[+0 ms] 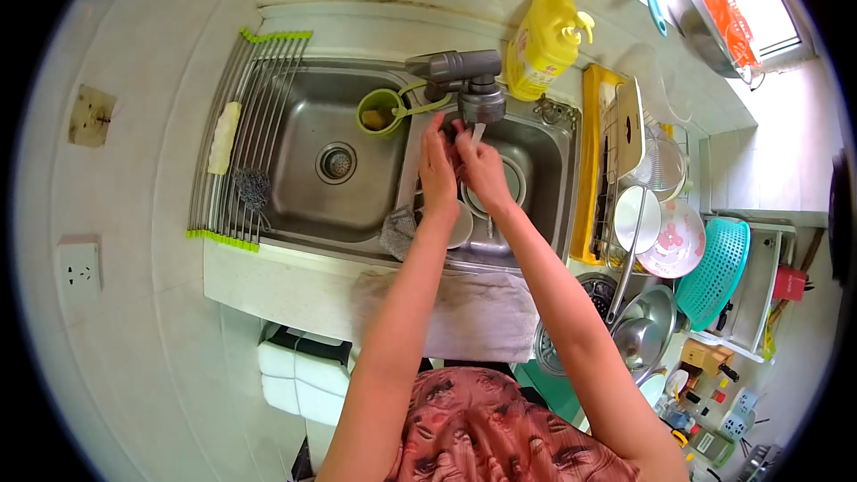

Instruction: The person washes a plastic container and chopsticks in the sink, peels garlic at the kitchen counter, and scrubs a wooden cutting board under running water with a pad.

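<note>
Both my hands are beneath the grey faucet (pixel 482 103), over the right sink basin (pixel 553 156). My left hand (pixel 436 170) is held upright with its fingers stretched out, and I see nothing gripped in it. Close beside it, my right hand (pixel 484 177) has bent fingers turned toward the left palm. Those fingertips are partly hidden, so I cannot tell whether they hold anything. A pale streak like running water drops from the faucet onto the right hand. Under my hands lie white bowls (pixel 461 227), partly covered by my wrists. A grey cloth (pixel 398 232) hangs over the divider's front end.
A green strainer cup (pixel 378 113) sits at the left basin (pixel 303 152). The roll-up rack (pixel 268 116) holds a steel scourer (pixel 253 188). Behind the sink stands a yellow detergent bottle (pixel 540 45). A dish rack (pixel 611 161) with bowls is on the right. A towel (pixel 473 317) covers the front edge.
</note>
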### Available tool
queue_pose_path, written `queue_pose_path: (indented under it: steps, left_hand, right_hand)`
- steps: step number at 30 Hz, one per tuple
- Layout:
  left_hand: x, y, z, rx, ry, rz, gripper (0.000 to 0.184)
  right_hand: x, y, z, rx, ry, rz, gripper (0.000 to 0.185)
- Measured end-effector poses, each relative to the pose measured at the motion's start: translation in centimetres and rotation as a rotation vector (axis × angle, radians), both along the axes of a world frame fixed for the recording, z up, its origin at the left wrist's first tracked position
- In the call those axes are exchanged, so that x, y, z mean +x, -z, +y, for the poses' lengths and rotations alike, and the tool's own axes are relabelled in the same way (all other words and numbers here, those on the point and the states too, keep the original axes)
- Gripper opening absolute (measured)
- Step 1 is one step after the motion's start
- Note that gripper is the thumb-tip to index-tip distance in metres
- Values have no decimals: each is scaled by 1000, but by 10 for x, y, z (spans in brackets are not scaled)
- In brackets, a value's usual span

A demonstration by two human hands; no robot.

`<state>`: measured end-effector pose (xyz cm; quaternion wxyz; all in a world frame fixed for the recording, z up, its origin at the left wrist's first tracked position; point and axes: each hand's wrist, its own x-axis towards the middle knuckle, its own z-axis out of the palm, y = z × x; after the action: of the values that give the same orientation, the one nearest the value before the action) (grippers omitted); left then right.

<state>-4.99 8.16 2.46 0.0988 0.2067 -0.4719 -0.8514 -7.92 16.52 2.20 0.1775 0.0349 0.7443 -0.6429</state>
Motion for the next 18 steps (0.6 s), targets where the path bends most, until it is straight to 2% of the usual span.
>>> queue_pose_path:
  steps: [2,3,6,7,10,11,13,14,15,18]
  left_hand:
    - [5,20,11,133,-10,-69,56]
    - [12,38,20,92,30,-151,54]
    - [40,47,6,-806,276,-195,52]
    - [48,47,2,-879,270,-152,48]
    - [69,45,-35,-986,466,-279,43]
    - [73,43,-41,-760,438,-273,41]
    - [80,34,-53,-313,382,-260,38]
    - [81,31,-59,-211,373,-282,35]
    - [81,28,-65,-111,362,-301,32]
    - [80,7,-82,41,381,-371,28]
  right_hand:
    - [-12,11,-12,-172,169,-64,45]
    - [-18,18,-20,-320,273,-91,51]
    - [-18,-8,-24,-599,402,-269,60]
    - [-16,-13,-21,-622,434,-254,62]
    - [-30,-15,-5,-793,677,-237,55]
    - [-31,4,9,-1062,490,-89,43]
    - [-30,17,0,-1094,619,-90,33]
    - [-29,22,-5,-1111,682,-89,28]
    - [-20,34,-5,-1228,593,-66,22]
    - [3,24,-21,-1067,634,-221,21]
